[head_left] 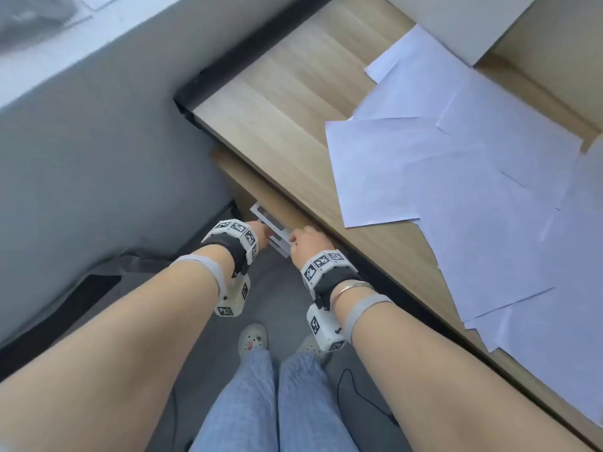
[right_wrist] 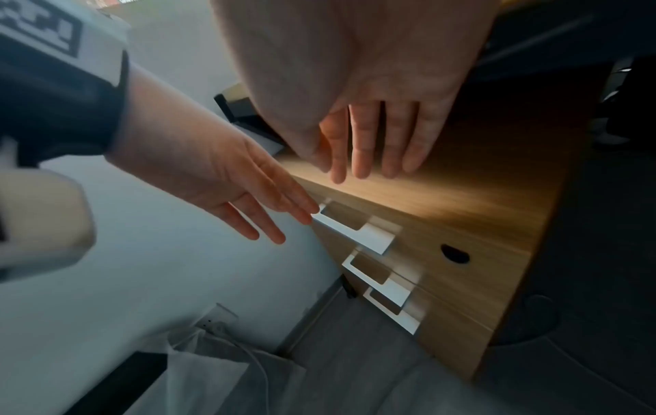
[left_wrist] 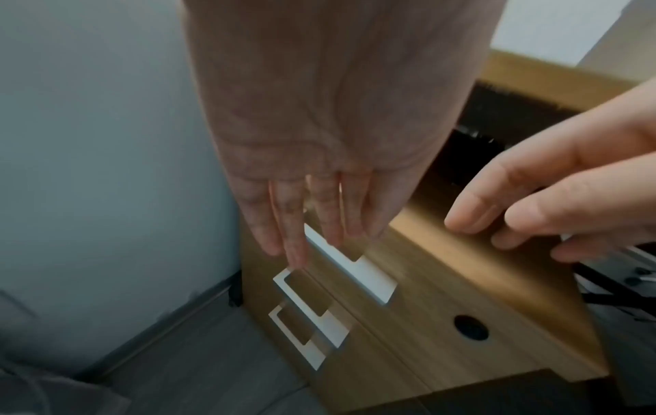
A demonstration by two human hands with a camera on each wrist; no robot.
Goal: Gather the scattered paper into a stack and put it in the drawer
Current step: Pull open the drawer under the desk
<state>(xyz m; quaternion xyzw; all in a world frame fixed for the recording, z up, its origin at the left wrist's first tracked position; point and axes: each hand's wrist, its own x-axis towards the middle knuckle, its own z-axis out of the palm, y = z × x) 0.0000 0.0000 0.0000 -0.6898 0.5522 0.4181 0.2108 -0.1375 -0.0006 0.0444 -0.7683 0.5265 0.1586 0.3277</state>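
Several white paper sheets lie scattered and overlapping on the wooden desk. Under the desk's left end stands a wooden drawer unit with three white handles. All three drawer fronts look flush. My left hand reaches down with straight fingers, and its fingertips touch the left end of the top handle. My right hand hovers just right of it, by the upper part of the top drawer front. Its fingers are relaxed and hold nothing.
A grey wall runs close along the unit's left side. A white bag with a cable sits on the grey floor below a wall socket. A round lock hole marks the top drawer front. A white box stands at the desk's back.
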